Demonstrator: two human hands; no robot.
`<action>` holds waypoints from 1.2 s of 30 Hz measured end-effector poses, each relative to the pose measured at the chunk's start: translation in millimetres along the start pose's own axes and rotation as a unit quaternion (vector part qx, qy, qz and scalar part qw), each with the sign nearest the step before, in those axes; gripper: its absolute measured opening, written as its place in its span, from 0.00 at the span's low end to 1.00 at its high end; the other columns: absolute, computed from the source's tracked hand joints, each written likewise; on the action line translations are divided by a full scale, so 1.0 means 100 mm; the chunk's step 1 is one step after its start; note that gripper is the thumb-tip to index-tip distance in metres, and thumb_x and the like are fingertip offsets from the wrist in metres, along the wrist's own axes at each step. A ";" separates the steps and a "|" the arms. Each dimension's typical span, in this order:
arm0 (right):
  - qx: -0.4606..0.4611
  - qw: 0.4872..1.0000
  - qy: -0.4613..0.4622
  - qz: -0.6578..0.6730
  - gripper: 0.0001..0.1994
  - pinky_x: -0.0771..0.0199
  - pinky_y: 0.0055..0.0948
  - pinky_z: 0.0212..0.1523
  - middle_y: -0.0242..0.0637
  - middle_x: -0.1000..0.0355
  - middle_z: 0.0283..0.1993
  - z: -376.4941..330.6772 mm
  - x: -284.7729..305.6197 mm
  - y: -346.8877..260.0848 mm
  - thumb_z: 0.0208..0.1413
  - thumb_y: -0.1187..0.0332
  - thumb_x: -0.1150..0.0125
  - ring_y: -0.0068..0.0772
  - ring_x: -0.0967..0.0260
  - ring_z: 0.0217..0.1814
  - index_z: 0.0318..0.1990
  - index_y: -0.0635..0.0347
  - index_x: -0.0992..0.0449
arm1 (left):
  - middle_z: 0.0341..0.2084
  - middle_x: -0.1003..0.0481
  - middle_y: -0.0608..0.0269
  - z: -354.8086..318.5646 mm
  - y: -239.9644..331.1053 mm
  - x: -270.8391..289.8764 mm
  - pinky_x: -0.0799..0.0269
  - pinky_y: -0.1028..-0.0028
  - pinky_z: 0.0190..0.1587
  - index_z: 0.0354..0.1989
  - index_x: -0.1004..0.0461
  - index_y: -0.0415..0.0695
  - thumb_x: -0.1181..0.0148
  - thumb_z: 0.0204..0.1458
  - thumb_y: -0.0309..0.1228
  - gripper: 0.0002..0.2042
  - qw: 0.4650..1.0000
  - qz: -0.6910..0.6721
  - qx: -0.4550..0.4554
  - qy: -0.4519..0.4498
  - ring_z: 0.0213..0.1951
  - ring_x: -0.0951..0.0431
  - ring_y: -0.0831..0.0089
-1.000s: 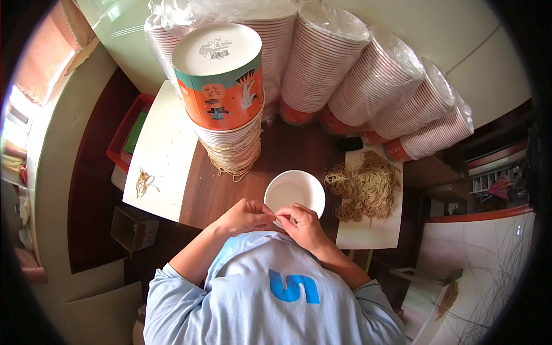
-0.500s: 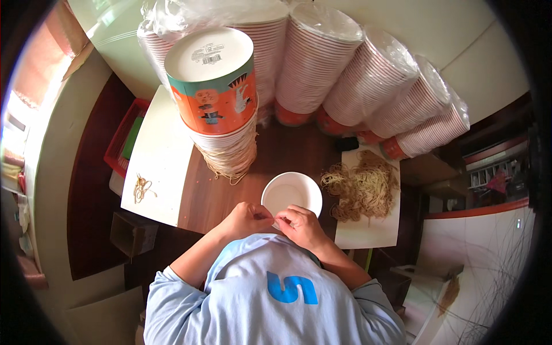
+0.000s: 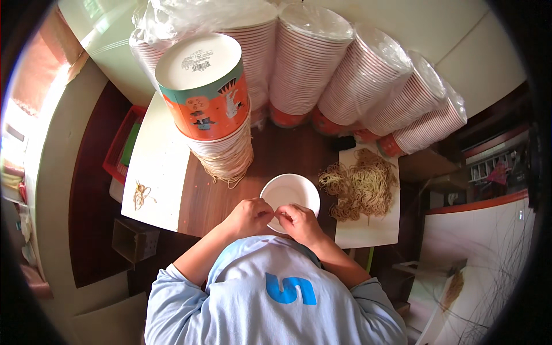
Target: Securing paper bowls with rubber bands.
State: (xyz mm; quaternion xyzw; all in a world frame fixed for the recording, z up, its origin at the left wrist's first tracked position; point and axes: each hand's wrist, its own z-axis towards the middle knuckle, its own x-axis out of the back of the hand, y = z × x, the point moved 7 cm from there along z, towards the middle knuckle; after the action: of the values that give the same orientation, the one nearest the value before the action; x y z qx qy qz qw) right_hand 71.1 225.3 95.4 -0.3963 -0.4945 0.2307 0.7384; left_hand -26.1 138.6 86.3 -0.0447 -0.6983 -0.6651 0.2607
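Observation:
A white paper bucket stands mouth up at the table's near edge, right in front of me. My left hand is at its near left rim, thumb and fingers pinched together. From the other side my right hand meets it in a similar pinch, its fingers over the near part of the bucket. The fingertips almost touch, and whatever they pinch is too small to make out. To the right lies a tangled heap of tan cords on a white board.
An upside-down stack of printed orange and green buckets, wound with cords, stands at left. Tall plastic-wrapped bucket stacks line the back. A few loose cords lie far left. A small black object sits behind the heap.
Both hands stay together at the bucket's near rim, with only small finger shifts. The view has moved slightly, so the stacks appear a little lower and further left.

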 end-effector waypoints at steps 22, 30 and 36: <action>-0.152 0.977 0.087 -0.120 0.04 0.28 0.39 0.29 0.44 0.26 0.26 0.33 -0.20 0.82 0.48 0.69 0.41 0.46 0.27 0.29 0.28 0.59 0.24 | 0.21 0.27 0.63 0.19 -0.70 0.00 0.32 0.78 0.28 0.38 0.25 0.37 0.43 0.43 0.24 0.12 0.973 -0.046 0.159 0.160 0.24 0.29 0.79; -0.121 0.983 0.091 -0.099 0.03 0.29 0.43 0.28 0.46 0.27 0.25 0.33 -0.27 0.76 0.46 0.71 0.42 0.49 0.28 0.28 0.25 0.59 0.27 | 0.20 0.27 0.64 0.14 -0.71 -0.01 0.32 0.78 0.27 0.39 0.26 0.36 0.43 0.44 0.25 0.13 0.970 -0.046 0.171 0.164 0.23 0.29 0.80; -0.112 0.980 0.108 -0.124 0.03 0.30 0.43 0.27 0.45 0.28 0.25 0.34 -0.27 0.76 0.46 0.71 0.43 0.49 0.29 0.28 0.24 0.59 0.28 | 0.20 0.27 0.64 0.12 -0.68 0.00 0.32 0.78 0.28 0.40 0.26 0.36 0.43 0.44 0.25 0.13 0.971 -0.038 0.179 0.157 0.23 0.29 0.80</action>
State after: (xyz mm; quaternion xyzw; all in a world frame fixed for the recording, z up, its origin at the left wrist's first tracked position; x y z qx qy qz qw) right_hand 33.2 261.4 24.9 -0.4345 -0.4801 0.0362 0.7612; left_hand -57.8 142.8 24.9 0.1346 -0.7572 -0.5379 0.3454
